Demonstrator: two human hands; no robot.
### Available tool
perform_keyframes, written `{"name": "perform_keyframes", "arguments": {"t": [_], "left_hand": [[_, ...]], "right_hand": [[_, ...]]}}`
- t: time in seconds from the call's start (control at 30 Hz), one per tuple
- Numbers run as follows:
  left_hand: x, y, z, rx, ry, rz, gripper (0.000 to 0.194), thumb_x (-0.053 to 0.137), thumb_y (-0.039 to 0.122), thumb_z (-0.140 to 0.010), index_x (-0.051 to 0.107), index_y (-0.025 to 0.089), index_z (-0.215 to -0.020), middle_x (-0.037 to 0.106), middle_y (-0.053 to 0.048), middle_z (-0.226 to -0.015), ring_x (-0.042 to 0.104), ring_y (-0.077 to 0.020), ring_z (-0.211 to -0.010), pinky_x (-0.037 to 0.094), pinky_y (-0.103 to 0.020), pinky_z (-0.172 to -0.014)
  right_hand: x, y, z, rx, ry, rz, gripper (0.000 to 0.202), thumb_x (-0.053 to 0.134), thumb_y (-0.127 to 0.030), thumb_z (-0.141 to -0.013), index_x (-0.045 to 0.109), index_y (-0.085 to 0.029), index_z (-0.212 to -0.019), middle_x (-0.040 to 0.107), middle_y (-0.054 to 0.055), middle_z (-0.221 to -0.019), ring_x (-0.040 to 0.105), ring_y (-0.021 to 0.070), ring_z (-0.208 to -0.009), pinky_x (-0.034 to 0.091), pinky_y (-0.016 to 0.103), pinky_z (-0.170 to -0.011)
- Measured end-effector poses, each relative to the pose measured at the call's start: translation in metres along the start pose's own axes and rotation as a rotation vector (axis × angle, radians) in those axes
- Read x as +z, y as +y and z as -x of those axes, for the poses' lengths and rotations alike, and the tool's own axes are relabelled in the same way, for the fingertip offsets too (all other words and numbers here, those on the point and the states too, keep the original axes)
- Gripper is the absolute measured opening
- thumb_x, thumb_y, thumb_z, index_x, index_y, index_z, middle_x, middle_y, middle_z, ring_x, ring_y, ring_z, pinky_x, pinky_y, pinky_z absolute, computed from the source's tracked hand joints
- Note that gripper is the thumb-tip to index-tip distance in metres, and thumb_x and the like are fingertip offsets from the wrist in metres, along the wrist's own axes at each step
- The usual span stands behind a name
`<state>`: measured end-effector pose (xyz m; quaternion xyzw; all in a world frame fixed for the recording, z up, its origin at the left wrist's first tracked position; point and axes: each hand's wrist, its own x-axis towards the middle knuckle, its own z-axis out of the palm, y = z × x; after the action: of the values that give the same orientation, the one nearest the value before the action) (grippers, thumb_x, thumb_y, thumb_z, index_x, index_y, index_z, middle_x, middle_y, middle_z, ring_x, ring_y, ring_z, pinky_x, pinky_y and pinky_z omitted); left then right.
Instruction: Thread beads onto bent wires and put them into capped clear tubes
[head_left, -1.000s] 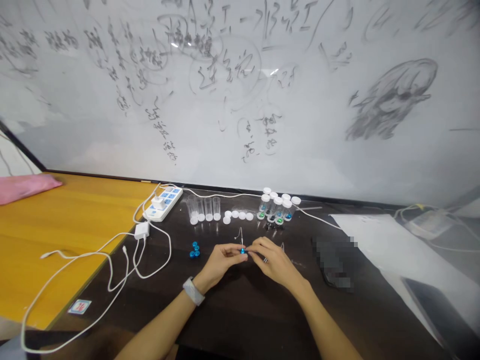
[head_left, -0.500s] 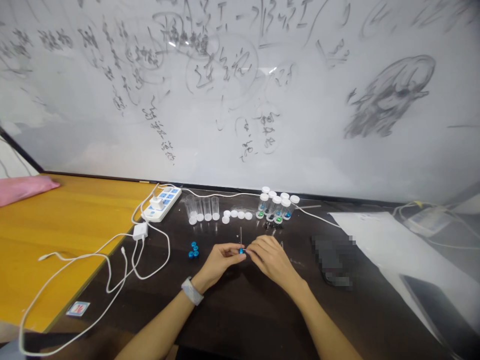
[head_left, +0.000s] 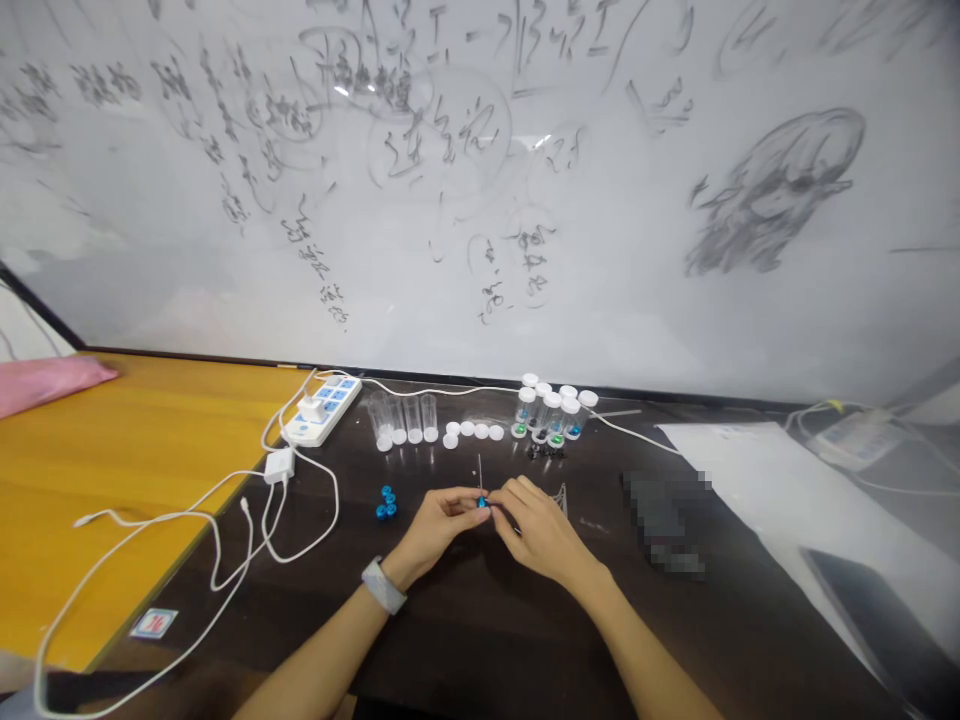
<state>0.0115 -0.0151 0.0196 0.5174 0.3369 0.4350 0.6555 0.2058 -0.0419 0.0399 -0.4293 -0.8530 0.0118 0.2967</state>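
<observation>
My left hand [head_left: 444, 517], a wristband at its wrist, pinches a small shiny blue metal part [head_left: 482, 503] between thumb and fingertips. A thin metal rod [head_left: 480, 470] stands up from behind that part; whether they are joined I cannot tell. My right hand [head_left: 538, 525] is closed at the part's right side, fingers bunched around a thin, dark tool [head_left: 495, 504] whose tip meets the blue part. Its kind is mostly hidden by the fingers. Several matching blue parts [head_left: 386, 502] lie to the left of my left hand. Thin metal pieces [head_left: 560, 498] lie just beyond my right hand.
Clear tubes [head_left: 414, 415] stand at the back beside loose white caps [head_left: 481, 431]. Capped tubes [head_left: 553, 415] holding coloured parts stand right of them, small black pieces [head_left: 546, 453] in front. A power strip [head_left: 324, 412] and white cables [head_left: 337, 490] occupy the left; a phone [head_left: 870, 610] lies right.
My right hand's fingers have turned slightly around the thin tool, and more of the thin metal pieces beyond it shows. My left hand holds the blue part in nearly the same spot.
</observation>
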Motion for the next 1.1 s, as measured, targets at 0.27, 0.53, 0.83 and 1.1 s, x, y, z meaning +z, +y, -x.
{"name": "perform_keyframes", "arguments": {"t": [0.27, 0.53, 0.83, 1.1], "left_hand": [[-0.0019, -0.0008, -0.0006, -0.02, 0.022, 0.021, 0.039, 0.088, 0.031, -0.068, 0.078, 0.015, -0.103, 0.075, -0.007, -0.083, 0.066, -0.0176, -0.076, 0.049, -0.032, -0.08], [-0.0019, 0.0015, 0.0002, -0.012, 0.025, 0.02, 0.039, 0.088, 0.033, -0.068, 0.079, 0.016, -0.102, 0.074, -0.005, -0.079, 0.066, -0.0178, -0.075, 0.049, -0.031, -0.078], [-0.0031, 0.0003, -0.0013, -0.016, 0.031, 0.054, 0.04, 0.089, 0.031, -0.067, 0.079, 0.016, -0.102, 0.074, -0.005, -0.079, 0.068, -0.0196, -0.079, 0.05, -0.033, -0.083], [-0.0031, -0.0002, -0.0011, -0.019, 0.023, 0.044, 0.039, 0.089, 0.032, -0.067, 0.079, 0.017, -0.102, 0.075, -0.006, -0.08, 0.068, -0.0183, -0.077, 0.049, -0.032, -0.082]], "right_hand": [[0.0046, 0.0055, 0.0027, 0.075, 0.046, -0.145, 0.018, 0.045, -0.02, -0.103, 0.061, -0.024, -0.108, 0.068, 0.005, -0.09, 0.064, 0.0216, -0.08, 0.052, 0.034, -0.074], [0.0072, 0.0102, 0.0053, 0.144, 0.062, -0.242, 0.016, 0.046, -0.028, -0.103, 0.062, -0.025, -0.103, 0.071, 0.003, -0.087, 0.067, 0.0204, -0.077, 0.051, 0.032, -0.072], [0.0014, 0.0072, 0.0025, 0.073, 0.089, -0.191, 0.02, 0.048, -0.027, -0.103, 0.067, -0.024, -0.102, 0.072, 0.005, -0.09, 0.066, 0.0215, -0.08, 0.051, 0.034, -0.073], [0.002, 0.0076, 0.003, 0.066, 0.071, -0.174, 0.02, 0.046, -0.027, -0.104, 0.066, -0.024, -0.102, 0.071, 0.006, -0.09, 0.064, 0.0215, -0.08, 0.051, 0.034, -0.073]]}}
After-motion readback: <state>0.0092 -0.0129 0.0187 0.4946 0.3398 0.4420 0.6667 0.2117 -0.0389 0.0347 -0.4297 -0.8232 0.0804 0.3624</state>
